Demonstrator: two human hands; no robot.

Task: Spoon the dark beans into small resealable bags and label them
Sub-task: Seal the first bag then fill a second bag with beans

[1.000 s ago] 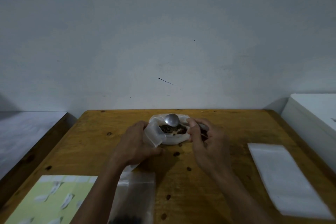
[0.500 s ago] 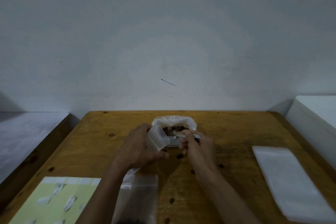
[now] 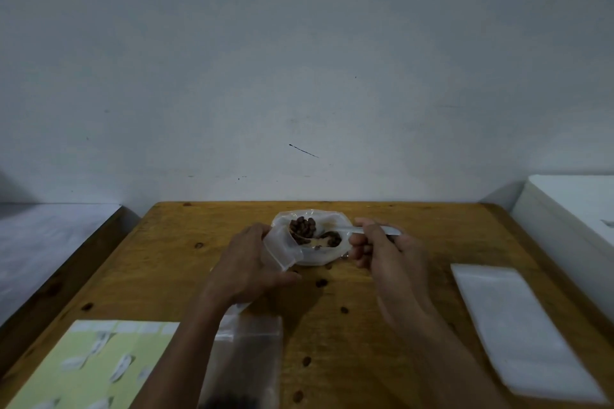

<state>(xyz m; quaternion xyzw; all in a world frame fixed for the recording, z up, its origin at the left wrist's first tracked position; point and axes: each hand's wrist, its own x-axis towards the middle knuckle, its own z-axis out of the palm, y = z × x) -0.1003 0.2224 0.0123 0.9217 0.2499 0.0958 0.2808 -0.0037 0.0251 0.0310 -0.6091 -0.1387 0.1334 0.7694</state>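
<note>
On the wooden table (image 3: pixel 186 262) the left hand (image 3: pixel 247 267) grips a small clear resealable bag (image 3: pixel 282 251), fingers curled round it so its mouth tilts up toward the spoon (image 3: pixel 305 231). The right hand (image 3: pixel 385 259) is closed on the spoon's handle, which runs out to the right past the knuckles — the bowl, heaped with dark beans (image 3: pixel 303 226), sits just at the bag's opening, above a white plastic bag (image 3: pixel 329 251) folded open on the table. More beans lie inside that bag, just right of the spoon bowl. A few loose beans are scattered on the wood nearer the person, one just below the white bag and others farther toward the near edge. A stack of clear empty bags (image 3: pixel 528 329) lies flat to the right, well apart from the hands. At the near left is a pale yellow-green label sheet (image 3: pixel 83 372) with some labels peeled away, and beside it, under the left forearm, another clear bag (image 3: pixel 252 355) lies flat — something dark shows at its near end, too blurred to tell what
</note>
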